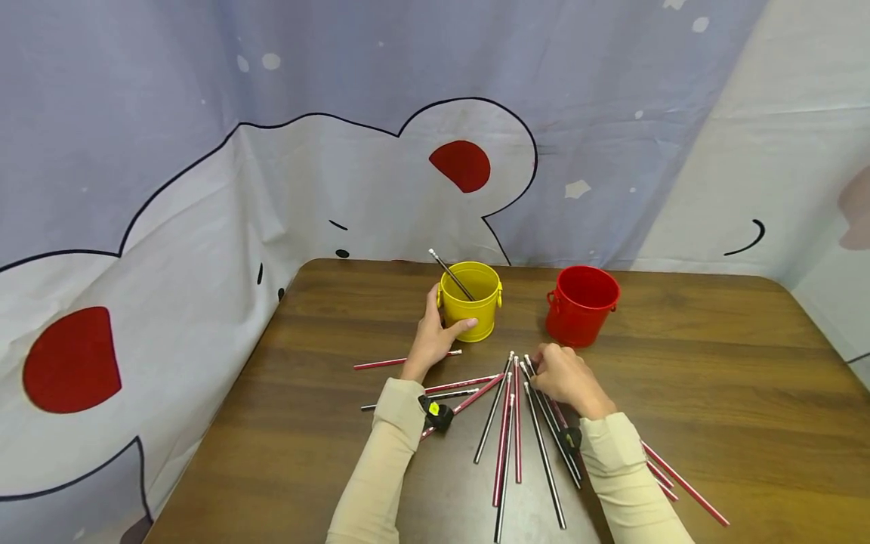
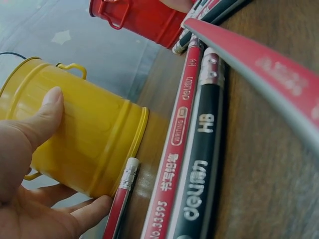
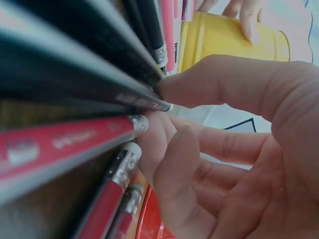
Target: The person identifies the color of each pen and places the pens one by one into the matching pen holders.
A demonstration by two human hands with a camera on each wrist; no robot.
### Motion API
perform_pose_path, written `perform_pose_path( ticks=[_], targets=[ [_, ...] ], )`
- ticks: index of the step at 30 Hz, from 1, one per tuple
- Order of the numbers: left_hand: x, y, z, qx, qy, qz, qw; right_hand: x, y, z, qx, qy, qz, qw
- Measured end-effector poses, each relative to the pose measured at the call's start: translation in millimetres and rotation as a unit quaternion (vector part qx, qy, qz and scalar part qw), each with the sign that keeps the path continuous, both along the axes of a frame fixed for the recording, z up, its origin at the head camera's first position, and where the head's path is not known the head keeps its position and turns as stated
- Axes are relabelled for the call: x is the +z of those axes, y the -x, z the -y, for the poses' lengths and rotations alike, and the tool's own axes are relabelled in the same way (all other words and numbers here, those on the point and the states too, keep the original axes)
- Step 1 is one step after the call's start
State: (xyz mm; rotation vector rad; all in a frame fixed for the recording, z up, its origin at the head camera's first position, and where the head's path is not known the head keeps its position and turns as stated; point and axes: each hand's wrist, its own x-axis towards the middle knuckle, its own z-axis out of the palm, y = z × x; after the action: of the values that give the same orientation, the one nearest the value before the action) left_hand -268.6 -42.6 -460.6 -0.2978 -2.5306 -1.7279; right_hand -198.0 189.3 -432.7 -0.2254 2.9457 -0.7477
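My left hand point(image 1: 433, 338) holds a yellow bucket point(image 1: 484, 313) from its left side, thumb across the front. A black pencil point(image 1: 448, 270) leans inside that bucket, eraser end up. With thumb and fingers, my right hand point(image 1: 569, 379) pinches a black pencil point(image 3: 119, 92) near its eraser end, low over the table among other pencils. Red pencils point(image 1: 518, 431) and black pencils point(image 1: 544, 453) lie fanned out between my hands. Beneath the left wrist are a red pencil point(image 2: 174, 144) and a black pencil point(image 2: 202, 149). The right hand hides part of its pencil in the head view.
A red bucket point(image 1: 581, 310) stands at the back, right of the yellow one and beyond my right hand. More red pencils point(image 1: 686, 483) lie by the right forearm. The wooden table point(image 1: 734, 363) ends at a printed cloth backdrop point(image 1: 612, 113).
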Motion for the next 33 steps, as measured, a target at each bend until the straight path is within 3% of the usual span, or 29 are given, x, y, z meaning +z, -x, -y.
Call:
perform_pose_path(
  ticks=[16, 25, 33],
  targets=[
    [2.2, -0.8, 1, 0.000, 0.000, -0.002, 1.0000, 8.1, 1.3, -1, 0.000, 0.076, -0.006, 0.997],
    [1.6, -0.6, 1, -0.002, -0.001, -0.004, 1.0000, 14.7, -0.2, -3, 0.007, 0.127, -0.081, 0.989],
    [1.9, -1.3, 3, -0.004, 0.001, -0.002, 1.0000, 24.5, -4.5, 1, -0.030, 0.160, -0.145, 0.976]
  ],
)
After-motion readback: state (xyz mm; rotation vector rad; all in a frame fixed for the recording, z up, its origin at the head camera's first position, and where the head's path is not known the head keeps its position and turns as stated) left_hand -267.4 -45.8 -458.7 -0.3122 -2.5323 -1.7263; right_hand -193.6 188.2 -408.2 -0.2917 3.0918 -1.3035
